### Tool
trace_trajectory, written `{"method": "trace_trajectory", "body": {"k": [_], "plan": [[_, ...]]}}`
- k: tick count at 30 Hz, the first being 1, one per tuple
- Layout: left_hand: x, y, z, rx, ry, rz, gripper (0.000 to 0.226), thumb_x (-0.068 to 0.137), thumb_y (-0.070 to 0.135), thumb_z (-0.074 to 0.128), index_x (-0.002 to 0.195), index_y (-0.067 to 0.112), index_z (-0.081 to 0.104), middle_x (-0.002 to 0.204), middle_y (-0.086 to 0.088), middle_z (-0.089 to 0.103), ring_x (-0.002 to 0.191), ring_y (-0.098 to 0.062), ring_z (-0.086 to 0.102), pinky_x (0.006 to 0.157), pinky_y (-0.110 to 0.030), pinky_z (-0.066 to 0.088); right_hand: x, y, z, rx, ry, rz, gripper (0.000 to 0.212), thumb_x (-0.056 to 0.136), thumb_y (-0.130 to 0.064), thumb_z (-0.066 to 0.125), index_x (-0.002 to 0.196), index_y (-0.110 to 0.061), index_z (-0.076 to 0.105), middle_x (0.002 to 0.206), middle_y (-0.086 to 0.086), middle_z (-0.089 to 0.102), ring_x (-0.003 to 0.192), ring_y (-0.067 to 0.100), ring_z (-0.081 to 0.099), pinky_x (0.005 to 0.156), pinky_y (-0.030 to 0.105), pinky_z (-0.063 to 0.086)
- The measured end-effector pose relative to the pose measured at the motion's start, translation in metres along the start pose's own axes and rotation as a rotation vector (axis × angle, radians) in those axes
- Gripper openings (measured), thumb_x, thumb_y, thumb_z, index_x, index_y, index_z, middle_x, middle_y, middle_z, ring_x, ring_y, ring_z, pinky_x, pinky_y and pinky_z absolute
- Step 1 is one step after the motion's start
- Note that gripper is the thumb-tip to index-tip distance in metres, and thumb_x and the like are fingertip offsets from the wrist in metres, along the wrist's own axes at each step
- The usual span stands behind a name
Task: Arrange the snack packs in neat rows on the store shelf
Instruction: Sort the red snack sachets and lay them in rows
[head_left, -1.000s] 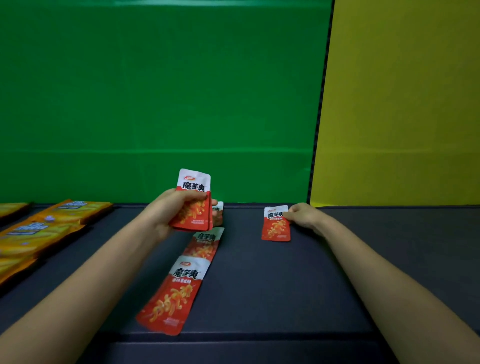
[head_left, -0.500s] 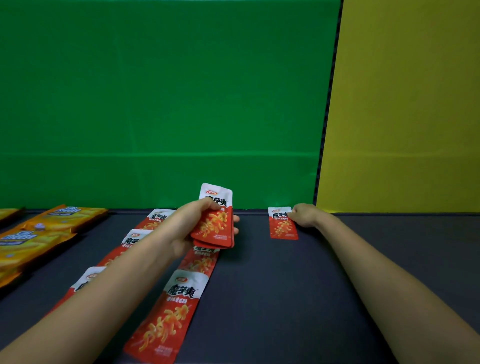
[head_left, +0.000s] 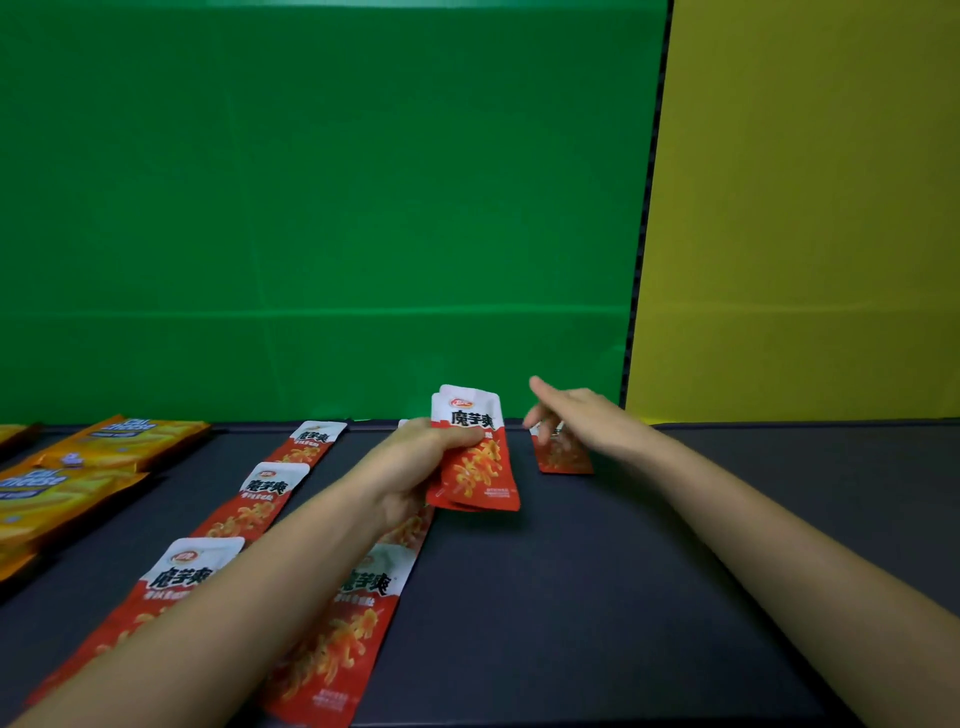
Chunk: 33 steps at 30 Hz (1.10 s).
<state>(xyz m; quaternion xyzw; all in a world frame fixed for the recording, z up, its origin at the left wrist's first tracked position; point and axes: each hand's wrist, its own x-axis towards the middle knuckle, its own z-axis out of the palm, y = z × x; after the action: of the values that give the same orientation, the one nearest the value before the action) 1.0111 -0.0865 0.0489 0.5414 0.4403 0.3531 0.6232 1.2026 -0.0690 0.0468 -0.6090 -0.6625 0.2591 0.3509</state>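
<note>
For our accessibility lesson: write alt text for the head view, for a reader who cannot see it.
A person's left grip holds a stack of red packs over a shelf, while the open right grip hovers over a lone pack. Rows of red packs lie at left, beside orange packs.

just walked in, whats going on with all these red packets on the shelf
A person is laying red snack packs out on a dark shelf. The left hand grips a small stack of red packs, held upright above the shelf. The right hand is open, fingers stretched over a single red pack lying near the back wall; whether it touches it is unclear. Two rows of red packs lie flat, running front to back, the second partly under the left arm. Orange packs lie far left.
</note>
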Motion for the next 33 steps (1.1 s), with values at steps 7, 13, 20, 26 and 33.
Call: {"method": "trace_trajectory", "body": {"k": [7, 13, 20, 26, 33], "plan": [[0.004, -0.003, 0.021, 0.025, -0.020, 0.033, 0.008, 0.088, 0.015, 0.060, 0.092, 0.008, 0.062, 0.069, -0.003, 0.070, 0.051, -0.009, 0.065, 0.052, -0.020, 0.055, -0.033, -0.003, 0.010, 0.224, -0.022, 0.031, 0.030, 0.093, -0.031, 0.053, 0.067, -0.017, 0.052, 0.054, -0.007, 0.053, 0.040, -0.001, 0.045, 0.044, 0.010, 0.035], [0.002, 0.005, 0.001, -0.148, 0.004, 0.006, 0.024, 0.094, 0.011, 0.034, 0.107, 0.000, 0.050, 0.064, -0.010, 0.072, 0.051, -0.022, 0.069, 0.047, -0.026, 0.056, -0.040, 0.040, -0.024, 0.080, 0.050, 0.180, 0.030, 0.091, -0.035, 0.054, 0.070, -0.014, 0.060, 0.081, 0.002, 0.066, 0.074, 0.012, 0.055, 0.075, 0.027, 0.036], [0.001, -0.005, 0.003, 0.048, 0.071, -0.080, 0.016, 0.091, 0.017, 0.043, 0.078, 0.012, 0.049, 0.064, -0.004, 0.055, 0.054, -0.017, 0.052, 0.054, -0.025, 0.043, -0.034, 0.061, -0.008, -0.131, 0.061, 0.249, 0.041, 0.088, -0.043, 0.057, 0.057, -0.017, 0.046, 0.072, 0.001, 0.060, 0.067, 0.013, 0.050, 0.062, 0.028, 0.033], [0.002, -0.017, 0.007, 0.187, -0.107, -0.078, 0.016, 0.093, 0.014, 0.048, 0.078, 0.009, 0.053, 0.070, -0.007, 0.058, 0.061, -0.016, 0.056, 0.056, -0.025, 0.052, -0.031, 0.060, -0.003, -0.230, 0.058, 0.218, 0.044, 0.088, -0.044, 0.056, 0.055, -0.018, 0.042, 0.066, 0.000, 0.054, 0.062, 0.012, 0.046, 0.054, 0.026, 0.030], [-0.011, -0.022, 0.021, 0.263, -0.337, -0.053, 0.007, 0.089, 0.009, 0.057, 0.090, 0.005, 0.062, 0.083, -0.011, 0.067, 0.059, -0.010, 0.065, 0.058, -0.020, 0.058, -0.032, 0.057, 0.000, -0.380, 0.097, 0.182, 0.044, 0.087, -0.046, 0.055, 0.057, -0.017, 0.041, 0.063, 0.002, 0.050, 0.062, 0.015, 0.046, 0.055, 0.029, 0.031]]}}
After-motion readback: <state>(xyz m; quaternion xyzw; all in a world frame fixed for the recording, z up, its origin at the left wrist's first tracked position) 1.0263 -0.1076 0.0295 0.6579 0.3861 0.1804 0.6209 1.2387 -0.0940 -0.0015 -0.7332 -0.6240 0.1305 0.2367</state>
